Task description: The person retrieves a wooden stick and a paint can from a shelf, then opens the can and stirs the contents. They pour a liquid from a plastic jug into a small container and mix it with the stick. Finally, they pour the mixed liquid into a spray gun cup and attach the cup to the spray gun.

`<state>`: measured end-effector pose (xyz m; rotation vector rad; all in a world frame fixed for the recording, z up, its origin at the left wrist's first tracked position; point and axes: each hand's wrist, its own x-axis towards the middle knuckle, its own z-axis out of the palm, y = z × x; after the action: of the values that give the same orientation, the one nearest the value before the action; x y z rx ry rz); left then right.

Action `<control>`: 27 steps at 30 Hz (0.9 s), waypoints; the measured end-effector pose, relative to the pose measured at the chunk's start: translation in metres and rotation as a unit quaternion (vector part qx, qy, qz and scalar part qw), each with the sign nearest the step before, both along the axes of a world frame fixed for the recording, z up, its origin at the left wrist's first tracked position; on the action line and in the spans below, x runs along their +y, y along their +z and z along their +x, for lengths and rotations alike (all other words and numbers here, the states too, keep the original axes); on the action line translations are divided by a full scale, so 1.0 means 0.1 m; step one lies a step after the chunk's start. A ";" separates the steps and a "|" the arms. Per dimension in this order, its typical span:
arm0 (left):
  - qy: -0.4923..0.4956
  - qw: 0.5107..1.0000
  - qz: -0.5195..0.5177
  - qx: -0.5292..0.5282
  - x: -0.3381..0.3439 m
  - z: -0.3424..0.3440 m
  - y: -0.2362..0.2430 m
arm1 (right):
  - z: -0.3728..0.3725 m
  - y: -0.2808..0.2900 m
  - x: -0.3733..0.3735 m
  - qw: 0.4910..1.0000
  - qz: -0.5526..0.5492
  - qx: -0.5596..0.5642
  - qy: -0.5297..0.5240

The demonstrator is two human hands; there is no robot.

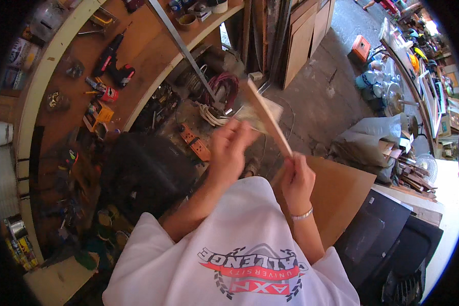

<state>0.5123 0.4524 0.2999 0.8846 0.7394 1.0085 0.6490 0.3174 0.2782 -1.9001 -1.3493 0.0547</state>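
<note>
Board is lifted, pinched by right hand; left hand is blurred, grip I cannot tell; remaining work is unclear.

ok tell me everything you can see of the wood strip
The strip is long, narrow and light brown, with a paler edge, apparently wood. It slants up and left in the picture, its near end gripped in the right hand, its far end blurred. The left hand is beside it; contact is unclear.

grey floor, wooden worktop, bright light
</note>
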 end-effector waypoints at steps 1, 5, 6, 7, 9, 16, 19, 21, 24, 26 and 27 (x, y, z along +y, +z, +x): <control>-0.025 0.999 0.022 0.036 -0.02 -0.01 -0.01 | 0.00 0.00 0.01 0.999 -0.045 0.005 -0.020; 0.014 0.999 0.043 -0.009 -0.06 -0.04 0.06 | -0.04 0.01 0.01 0.999 0.002 -0.033 0.010; 0.051 0.998 0.037 0.012 -0.07 -0.06 0.09 | -0.04 0.01 0.02 1.000 0.004 -0.028 0.005; -0.004 0.998 0.053 0.035 -0.06 -0.07 0.12 | -0.06 0.02 0.02 1.000 0.001 -0.020 -0.004; -0.063 0.993 0.019 0.096 -0.05 -0.07 0.15 | -0.09 0.04 0.02 0.999 -0.019 -0.015 -0.035; -0.082 0.994 0.035 0.070 -0.03 -0.08 0.14 | -0.13 -0.04 -0.01 0.998 -0.035 0.004 -0.046; 0.008 0.991 0.118 0.065 0.17 -0.17 0.18 | -0.09 -0.18 -0.14 1.000 -0.004 0.000 -0.011; 0.058 0.993 0.104 0.019 0.39 -0.26 0.19 | -0.05 -0.20 -0.30 0.997 -0.066 -0.043 0.002; 0.099 0.991 0.091 0.003 0.47 -0.37 0.10 | 0.02 -0.09 -0.45 0.995 0.003 0.052 -0.082; 0.066 0.995 0.067 0.043 0.36 -0.34 0.01 | 0.03 -0.04 -0.36 0.995 0.018 0.029 -0.093; 0.048 0.992 0.090 0.080 0.27 -0.31 -0.02 | 0.06 -0.05 -0.24 0.995 0.045 0.004 -0.094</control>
<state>0.4817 0.4793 0.2982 1.1049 0.8417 1.1125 0.6546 0.2929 0.2733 -1.9402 -1.1435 -0.0916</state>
